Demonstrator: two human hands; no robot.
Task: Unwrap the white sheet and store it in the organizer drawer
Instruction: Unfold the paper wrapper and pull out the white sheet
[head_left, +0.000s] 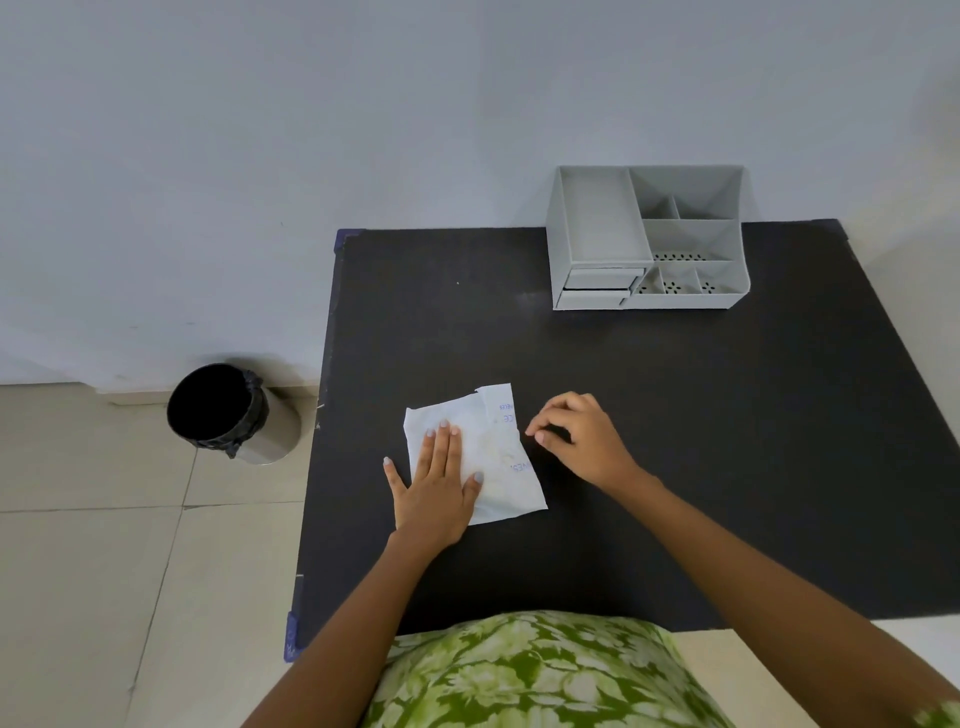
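White wrapped sheet packet (498, 457): flat on black table (675, 415), pinned under left hand (434, 488), palm spread flat. Right hand (576, 436): fingers curled, empty, just beside packet's right edge. Grey organizer (647, 239): well beyond right hand, drawers closed. Risk: wrapper tearing unevenly, or packet sliding if left-hand pressure eases.

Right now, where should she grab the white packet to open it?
Probably the flap at the far right corner of the white packet, pinched from the right side. It looks already lifted away from the rest, and the right hand is curled just beside that edge. The left hand lies flat on the packet's left part, pinning it to the black table.
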